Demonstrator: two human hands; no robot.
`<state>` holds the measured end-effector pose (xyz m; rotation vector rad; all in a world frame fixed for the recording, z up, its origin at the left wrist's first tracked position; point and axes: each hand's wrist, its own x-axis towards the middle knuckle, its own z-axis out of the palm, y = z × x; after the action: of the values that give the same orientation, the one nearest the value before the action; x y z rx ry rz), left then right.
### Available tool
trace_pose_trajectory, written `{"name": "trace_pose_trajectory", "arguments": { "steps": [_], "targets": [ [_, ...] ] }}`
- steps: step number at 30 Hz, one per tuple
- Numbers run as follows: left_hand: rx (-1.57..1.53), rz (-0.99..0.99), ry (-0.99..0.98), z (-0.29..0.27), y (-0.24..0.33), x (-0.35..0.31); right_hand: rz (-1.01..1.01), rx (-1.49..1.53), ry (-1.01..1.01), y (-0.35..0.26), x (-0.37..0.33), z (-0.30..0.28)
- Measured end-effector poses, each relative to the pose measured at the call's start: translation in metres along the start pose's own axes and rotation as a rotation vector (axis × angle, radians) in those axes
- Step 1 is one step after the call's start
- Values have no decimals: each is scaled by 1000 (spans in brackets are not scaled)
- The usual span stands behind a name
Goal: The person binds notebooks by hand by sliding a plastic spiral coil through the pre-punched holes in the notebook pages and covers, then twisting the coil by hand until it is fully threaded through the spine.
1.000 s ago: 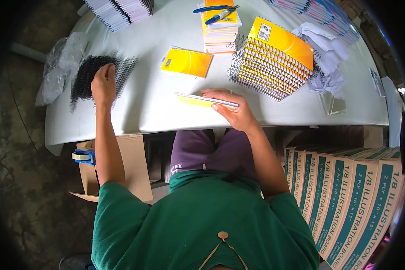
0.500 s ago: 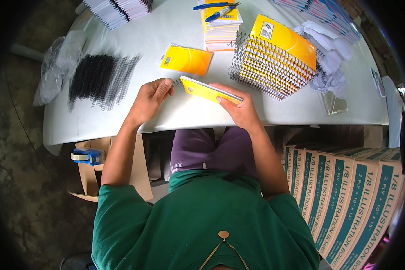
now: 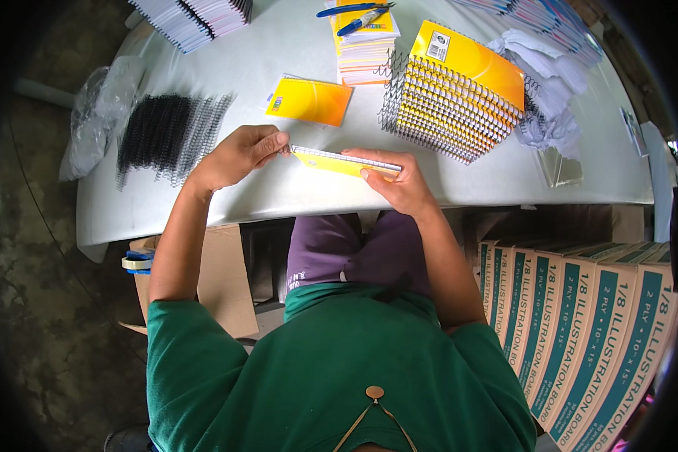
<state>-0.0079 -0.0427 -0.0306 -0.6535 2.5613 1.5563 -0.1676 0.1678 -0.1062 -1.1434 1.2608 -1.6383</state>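
Note:
A thin yellow notebook [image 3: 335, 162] is tilted above the table's near edge, its row of punched holes facing up. My right hand [image 3: 403, 184] grips its right end between thumb and fingers. At the notebook's left end, my left hand [image 3: 242, 157] pinches a dark spiral binding coil [image 3: 285, 149]. Only a short piece of the coil shows; my fingers hide the rest. Just beyond my hands lies another yellow notebook [image 3: 309, 102], flat on the table. A pile of loose black coils [image 3: 162, 134] is to the left of it.
Coil-bound yellow notebooks [image 3: 459, 105] are stacked at right, beside crumpled white paper [image 3: 542, 83]. A blue-handled tool [image 3: 361, 21] rests on a yellow-covered stack [image 3: 365, 60] at the back. Clear plastic [image 3: 102, 113] hangs at the left edge; cartons [image 3: 580, 331] stand below right.
My left hand has moved slightly left and turned, its fingers still at the coil. The notebook's left end has dropped and shifted left, so it lies more level. My right hand has barely moved.

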Motion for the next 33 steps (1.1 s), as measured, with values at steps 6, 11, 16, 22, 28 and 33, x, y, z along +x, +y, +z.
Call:
{"name": "trace_pose_trajectory", "arguments": {
  "steps": [6, 11, 16, 22, 28, 33],
  "targets": [
    [425, 390, 164, 1, 1, 0, 55, -48, 88, 10, 2, 3],
    [539, 134, 1, -4, 31, 1, -20, -179, 100, 10, 1, 6],
    [911, 380, 129, 9, 41, -4, -102, -261, 118, 4, -2, 10],
    [613, 316, 34, -2, 35, -1, 4, -113, 135, 13, -3, 8],
    [78, 89, -281, -24, 16, 16, 22, -72, 135, 12, -2, 8],
    [458, 407, -90, -14, 20, 15, -31, -146, 131, 12, -2, 8]
  ]
}}
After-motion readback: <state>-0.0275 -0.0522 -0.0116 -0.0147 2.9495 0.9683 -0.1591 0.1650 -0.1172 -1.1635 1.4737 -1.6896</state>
